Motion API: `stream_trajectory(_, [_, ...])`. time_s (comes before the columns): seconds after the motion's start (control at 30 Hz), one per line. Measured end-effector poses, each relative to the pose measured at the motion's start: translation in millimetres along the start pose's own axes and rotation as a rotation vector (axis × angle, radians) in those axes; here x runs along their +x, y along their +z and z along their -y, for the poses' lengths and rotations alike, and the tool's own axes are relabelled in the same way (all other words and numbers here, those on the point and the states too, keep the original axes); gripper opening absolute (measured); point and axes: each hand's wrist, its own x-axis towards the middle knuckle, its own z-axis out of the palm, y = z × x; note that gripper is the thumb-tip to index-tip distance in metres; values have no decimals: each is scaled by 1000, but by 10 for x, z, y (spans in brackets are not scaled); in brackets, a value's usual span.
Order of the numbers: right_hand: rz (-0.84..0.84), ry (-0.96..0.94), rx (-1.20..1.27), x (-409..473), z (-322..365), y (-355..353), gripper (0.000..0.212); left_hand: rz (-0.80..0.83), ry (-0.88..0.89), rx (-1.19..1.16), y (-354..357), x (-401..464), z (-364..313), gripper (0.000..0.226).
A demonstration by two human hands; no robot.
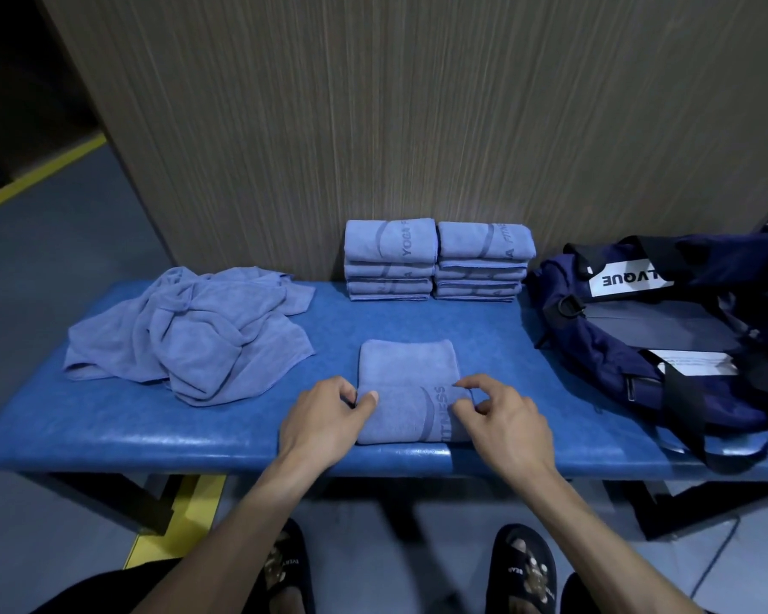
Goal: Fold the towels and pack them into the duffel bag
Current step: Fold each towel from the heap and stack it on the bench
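Observation:
A blue towel (406, 374) lies partly folded at the front middle of the blue bench (107, 427). My left hand (320, 418) pinches the left corner of its near fold. My right hand (502, 423) pinches the right corner of the same fold, by the printed word FITNESS. Two stacks of folded blue towels stand at the back against the wall, a left stack (389, 259) and a right stack (482, 261). A heap of unfolded blue towels (196, 330) lies on the bench at the left. The navy duffel bag (666, 334) sits open at the right end.
A wood-grain wall panel (417, 117) rises right behind the bench. The bag's black straps (688, 409) hang over the bench's front edge. My feet in black slippers (524, 569) stand on the grey floor below. A yellow floor line (36, 175) runs at the left.

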Motion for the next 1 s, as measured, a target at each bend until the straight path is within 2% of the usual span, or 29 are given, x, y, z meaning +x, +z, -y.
stream_trajectory(0.07, [-38, -40, -92, -8, 21, 5, 28, -6, 8, 74, 4, -27, -18, 33])
stream_trajectory(0.13, [-69, -72, -183, -23, 7, 36, 30, -87, 107, 150, 24, -55, -2, 27])
stream_trajectory(0.23, [-160, -173, -278, -20, -64, 98, 32, -310, 569, 257, 104, -113, 7, 36])
stream_trajectory(0.3, [-281, -371, -345, -16, -88, 129, 39, -277, 816, 391, 211, -144, -13, 44])
stream_trajectory(0.33, [-316, -507, -368, -16, -93, 147, 43, -232, 851, 462, 286, -159, -6, 47])
stream_trajectory(0.4, [-244, -750, -365, -34, -84, 193, 46, -148, 801, 545, 385, -192, 23, 54])
stream_trajectory(0.43, [-167, -810, -353, -52, -88, 211, 47, -120, 773, 553, 401, -188, 46, 57])
stream_trajectory(0.5, [-49, -817, -353, -79, -158, 226, 49, -85, 749, 553, 393, -150, 112, 64])
stream_trajectory(0.7, [49, -758, -383, -66, -296, 122, 65, 121, 637, 522, 182, -12, 338, 91])
stream_trajectory(0.9, [75, -742, -345, 25, -283, 18, 62, -84, 906, 462, 145, 29, 399, 69])
stream_trajectory(1.0, [93, -740, -361, 27, -246, 26, 68, -102, 934, 376, 99, 28, 405, 58])
